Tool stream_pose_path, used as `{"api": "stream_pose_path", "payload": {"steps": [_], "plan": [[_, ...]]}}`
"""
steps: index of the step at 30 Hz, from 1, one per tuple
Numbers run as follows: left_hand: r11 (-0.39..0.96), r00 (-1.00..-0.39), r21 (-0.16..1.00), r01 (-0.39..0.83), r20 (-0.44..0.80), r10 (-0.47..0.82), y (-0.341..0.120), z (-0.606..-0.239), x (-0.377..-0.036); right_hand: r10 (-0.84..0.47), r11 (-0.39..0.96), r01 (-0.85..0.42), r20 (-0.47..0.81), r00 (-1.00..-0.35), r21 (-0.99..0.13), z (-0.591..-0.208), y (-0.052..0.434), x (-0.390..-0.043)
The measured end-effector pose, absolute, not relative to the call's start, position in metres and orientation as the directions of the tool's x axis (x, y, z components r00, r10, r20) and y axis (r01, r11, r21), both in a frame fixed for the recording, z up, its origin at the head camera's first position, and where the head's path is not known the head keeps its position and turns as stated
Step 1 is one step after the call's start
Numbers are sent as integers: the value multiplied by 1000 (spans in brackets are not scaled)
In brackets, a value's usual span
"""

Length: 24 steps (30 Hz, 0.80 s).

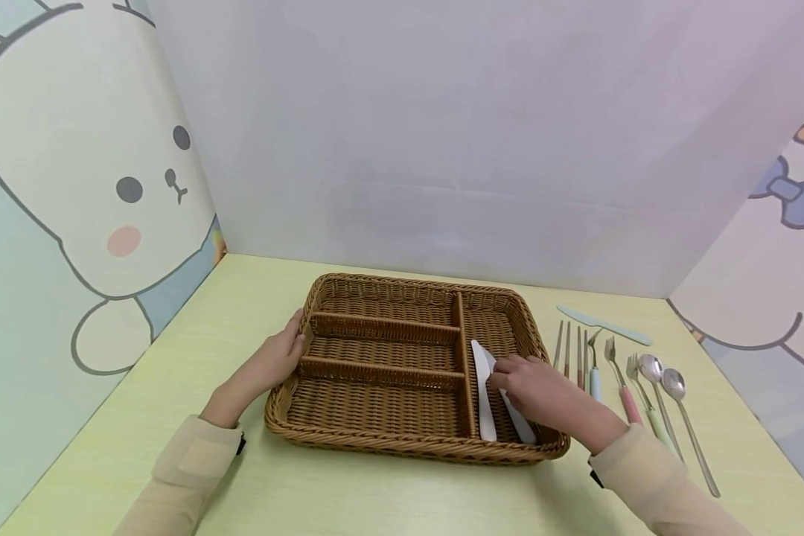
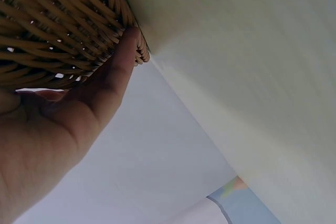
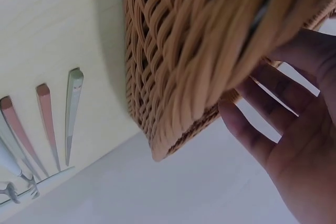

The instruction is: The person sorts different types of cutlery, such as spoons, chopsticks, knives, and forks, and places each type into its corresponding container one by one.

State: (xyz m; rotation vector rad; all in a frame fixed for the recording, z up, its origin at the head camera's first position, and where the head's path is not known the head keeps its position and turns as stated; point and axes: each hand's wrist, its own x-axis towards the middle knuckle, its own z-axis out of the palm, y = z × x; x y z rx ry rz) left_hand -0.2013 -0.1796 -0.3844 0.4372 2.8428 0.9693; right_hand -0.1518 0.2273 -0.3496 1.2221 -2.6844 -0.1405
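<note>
Wicker tray (image 1: 402,305) sits mid-table (image 1: 348,499), nearer the back edge. Left hand (image 1: 278,357) rests against the tray's left rim, fingers fairly straight, gripping nothing. Right hand (image 1: 539,391) reaches over the right rim into the long right compartment, fingertips on two white knives (image 1: 484,394) lying lengthwise there; whether it pinches them, cannot tell. Chopsticks (image 1: 569,350), forks (image 1: 616,372), spoons (image 1: 670,387) lined up by the table's right edge; a pale knife (image 1: 603,325) behind them.

Knives (image 1: 484,394) in basket's (image 1: 375,439) right compartment
</note>
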Motion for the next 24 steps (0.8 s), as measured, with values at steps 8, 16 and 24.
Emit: {"api": "stream_pose_path", "payload": {"steps": [8,16,24], "plan": [[753,-954,617,230,-11,300,-180,-385,-201,-690,724,-661,242,-682,198,-337,236,-160],[750,-952,618,235,-9,306,-180,-384,-201,-568,820,-552,323,-757,151,-328,258,-169],[750,-952,620,229,-16,305,-179,-382,-199,-418,905,-421,293,-860,55,-335,285,-177]]}}
